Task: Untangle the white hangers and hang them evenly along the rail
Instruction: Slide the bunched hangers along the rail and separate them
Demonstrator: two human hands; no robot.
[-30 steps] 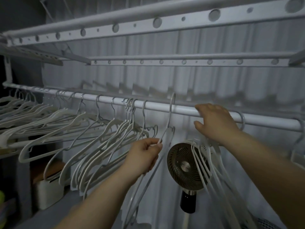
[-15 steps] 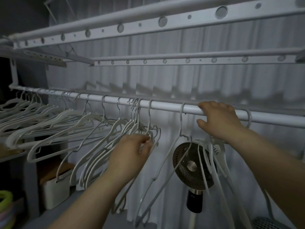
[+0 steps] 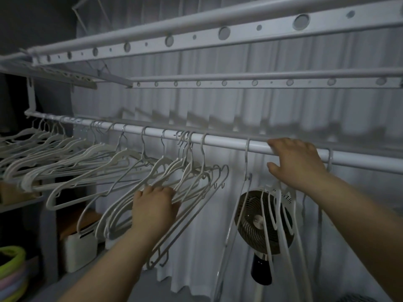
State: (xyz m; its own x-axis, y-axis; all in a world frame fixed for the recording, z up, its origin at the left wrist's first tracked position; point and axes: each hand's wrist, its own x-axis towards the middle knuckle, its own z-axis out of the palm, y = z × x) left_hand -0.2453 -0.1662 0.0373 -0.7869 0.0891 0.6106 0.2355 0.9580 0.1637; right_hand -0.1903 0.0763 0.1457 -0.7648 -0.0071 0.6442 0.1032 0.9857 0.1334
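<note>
Several white hangers (image 3: pixel 162 164) slant down-left; left hand (image 3: pixel 152 208) grips them, right hand (image 3: pixel 298 164) clasps the rail (image 3: pixel 224 141).

rail (image 3: pixel 226 142): smooth white metal | hangers (image 3: pixel 127 153): matt white plastic | curtain (image 3: pixel 239 105): cloth

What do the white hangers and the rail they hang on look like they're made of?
Hangers: likely matte white plastic or a coated finish, thin flat arms with no glint. Their hooks: bare grey metal wire, faintly shiny. Rail: smooth white tube with a soft highlight, probably painted metal.
</note>
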